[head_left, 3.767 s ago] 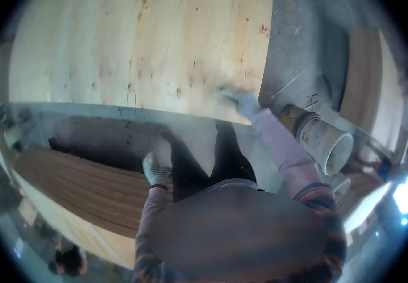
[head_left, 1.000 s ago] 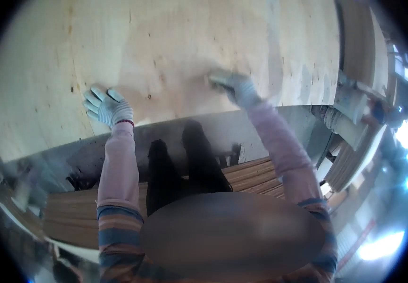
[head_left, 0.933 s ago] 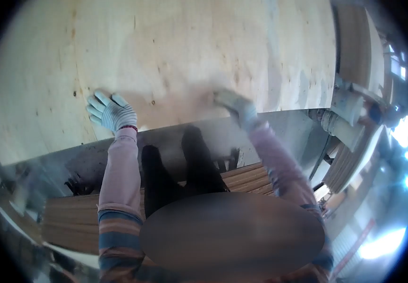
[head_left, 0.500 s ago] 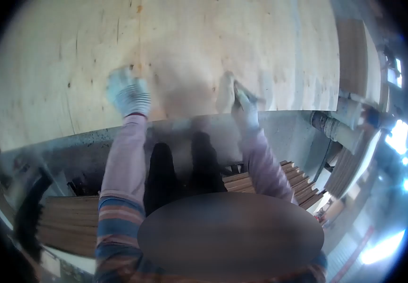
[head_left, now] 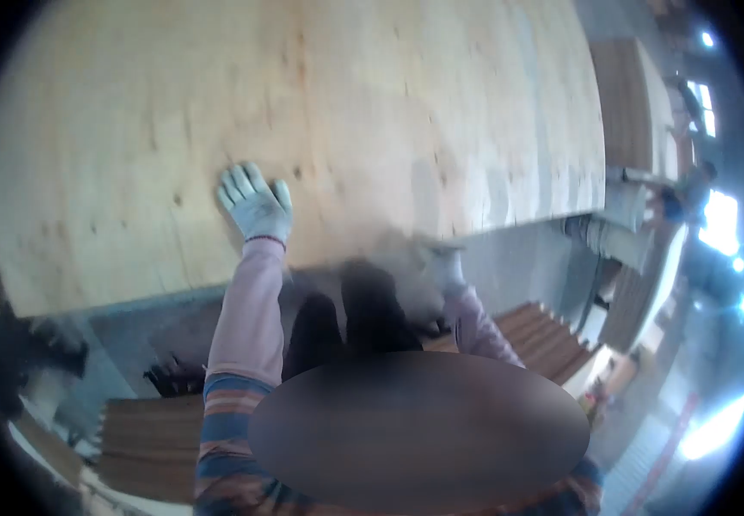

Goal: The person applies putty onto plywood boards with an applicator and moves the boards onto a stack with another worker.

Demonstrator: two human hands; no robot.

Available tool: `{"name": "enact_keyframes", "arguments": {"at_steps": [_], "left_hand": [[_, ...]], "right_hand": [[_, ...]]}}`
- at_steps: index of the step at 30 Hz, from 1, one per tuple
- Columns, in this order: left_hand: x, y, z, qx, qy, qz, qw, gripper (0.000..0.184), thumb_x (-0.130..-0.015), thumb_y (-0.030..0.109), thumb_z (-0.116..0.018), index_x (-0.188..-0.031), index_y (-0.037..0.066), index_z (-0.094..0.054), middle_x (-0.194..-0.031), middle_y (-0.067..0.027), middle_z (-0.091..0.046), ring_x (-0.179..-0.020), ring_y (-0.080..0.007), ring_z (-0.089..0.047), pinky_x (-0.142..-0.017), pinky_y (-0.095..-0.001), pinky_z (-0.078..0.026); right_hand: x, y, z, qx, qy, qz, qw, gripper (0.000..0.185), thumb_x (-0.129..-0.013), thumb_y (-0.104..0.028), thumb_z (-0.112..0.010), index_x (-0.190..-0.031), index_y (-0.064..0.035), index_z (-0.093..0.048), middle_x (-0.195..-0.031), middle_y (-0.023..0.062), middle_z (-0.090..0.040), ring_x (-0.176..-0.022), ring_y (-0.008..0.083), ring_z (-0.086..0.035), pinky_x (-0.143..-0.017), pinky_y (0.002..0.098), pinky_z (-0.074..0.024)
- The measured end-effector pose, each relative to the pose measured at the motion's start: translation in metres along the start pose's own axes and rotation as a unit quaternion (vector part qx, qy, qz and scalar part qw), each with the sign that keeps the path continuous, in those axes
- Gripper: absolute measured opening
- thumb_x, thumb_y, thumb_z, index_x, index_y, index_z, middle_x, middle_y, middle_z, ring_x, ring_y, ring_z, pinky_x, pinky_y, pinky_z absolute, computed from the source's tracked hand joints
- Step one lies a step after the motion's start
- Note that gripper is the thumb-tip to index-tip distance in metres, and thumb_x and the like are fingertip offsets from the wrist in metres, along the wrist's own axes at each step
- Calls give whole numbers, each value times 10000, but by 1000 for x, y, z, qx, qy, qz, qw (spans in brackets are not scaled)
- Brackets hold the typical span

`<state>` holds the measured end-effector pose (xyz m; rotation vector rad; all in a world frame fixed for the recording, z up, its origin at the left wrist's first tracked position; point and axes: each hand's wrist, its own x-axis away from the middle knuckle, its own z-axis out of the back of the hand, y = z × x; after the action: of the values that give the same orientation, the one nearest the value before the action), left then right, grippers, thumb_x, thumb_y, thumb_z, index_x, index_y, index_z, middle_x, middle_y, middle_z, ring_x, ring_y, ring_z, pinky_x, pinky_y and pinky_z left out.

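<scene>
A large pale plywood sheet (head_left: 355,129), with brown knots and streaks, fills the upper view. My left hand (head_left: 256,204), in a white knit glove, lies flat on its surface near the front edge, fingers spread. At that edge, further right, my gloved right hand (head_left: 448,267) appears closed, its fingers blurred by motion. Something thin and greyish seems to stick out of it, too smeared to name. Several damp-looking grey patches (head_left: 499,191) mark the sheet above and right of this hand.
Stacked brown boards (head_left: 544,344) lie low on the right, and another stack (head_left: 150,447) low on the left. A tall board stack (head_left: 626,103) stands beyond the sheet's right end. Another person (head_left: 690,193) is at the far right, near bright windows.
My right hand has drawn back from over the sheet to its front edge. The left hand, blurred before, now rests with fingers spread. The view has shifted slightly.
</scene>
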<state>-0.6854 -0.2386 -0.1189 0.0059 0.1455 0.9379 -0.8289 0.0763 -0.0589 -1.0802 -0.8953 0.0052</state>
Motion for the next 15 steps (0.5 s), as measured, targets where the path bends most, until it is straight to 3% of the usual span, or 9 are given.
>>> {"name": "enact_keyframes", "arguments": {"at_steps": [2,3,6,9,11,12,13,14,15], "left_hand": [[-42,-40,0,65,-33,-61,995,579,-865,400,-529,-1331,68,-439,-1374,-195,-408,-1317,-399,-321,-1071,-579,-234],[-66,-58,6,94,-52,-94,990,584,-866,401,-534,-1339,73,-440,-1382,-200,-408,-1325,-404,-320,-1078,-578,-230],[-103,-98,12,-30,8,169,985,603,-868,403,-552,-1373,98,-429,-1409,-207,-398,-1336,-421,-315,-1077,-586,-233],[-112,-96,3,-42,-38,195,979,615,-876,403,-546,-1400,109,-411,-1446,-217,-362,-1350,-427,-296,-1067,-603,-233],[-110,-102,-4,-39,-45,189,980,621,-882,410,-537,-1409,111,-403,-1448,-220,-358,-1352,-436,-291,-1066,-612,-229],[-114,-103,-7,-36,-41,185,981,624,-884,414,-533,-1414,112,-398,-1449,-222,-356,-1352,-440,-288,-1066,-617,-227],[-120,-102,-3,-25,-80,199,976,631,-893,424,-513,-1426,111,-388,-1467,-234,-336,-1368,-456,-263,-1074,-627,-211],[-123,-101,-4,-25,-62,195,979,633,-895,427,-508,-1429,111,-383,-1469,-236,-332,-1368,-462,-259,-1073,-631,-209],[-125,-101,-9,-25,-48,190,980,635,-897,430,-503,-1431,110,-378,-1470,-238,-327,-1368,-467,-255,-1072,-635,-207]], "right_hand": [[-15,-25,-30,-87,-27,-82,992,394,-962,-192,-570,-1293,19,-539,-1146,58,-619,-1029,134,-568,-858,283,-482],[-32,-68,-57,-184,-112,-20,976,392,-964,-186,-571,-1301,11,-535,-1168,55,-615,-1027,127,-568,-868,282,-479],[-108,-179,-127,-323,-208,101,918,360,-979,-173,-548,-1304,-18,-542,-1201,30,-608,-1022,111,-569,-907,273,-460],[-277,-240,-173,-412,-216,165,870,348,-990,-193,-515,-1293,-26,-555,-1134,18,-626,-989,115,-579,-910,282,-447],[-396,-277,-183,-290,-279,195,894,286,-975,-184,-501,-1190,-47,-632,-972,15,-664,-833,132,-604,-705,264,-466],[-409,-323,-204,-84,-57,197,975,271,-935,-275,-558,-1061,-74,-690,-902,14,-674,-786,166,-612,-705,305,-480],[-499,-321,-198,201,31,434,878,420,-937,-409,-536,-1009,-22,-683,-869,47,-699,-786,174,-639,-725,315,-505],[-495,-371,-198,557,116,389,725,380,-905,-342,-617,-1058,0,-682,-949,72,-718,-850,194,-663,-761,334,-517],[-492,-407,-214,522,87,400,748,313,-904,-263,-632,-1069,-4,-688,-1016,71,-714,-909,191,-664,-794,326,-522]]}}
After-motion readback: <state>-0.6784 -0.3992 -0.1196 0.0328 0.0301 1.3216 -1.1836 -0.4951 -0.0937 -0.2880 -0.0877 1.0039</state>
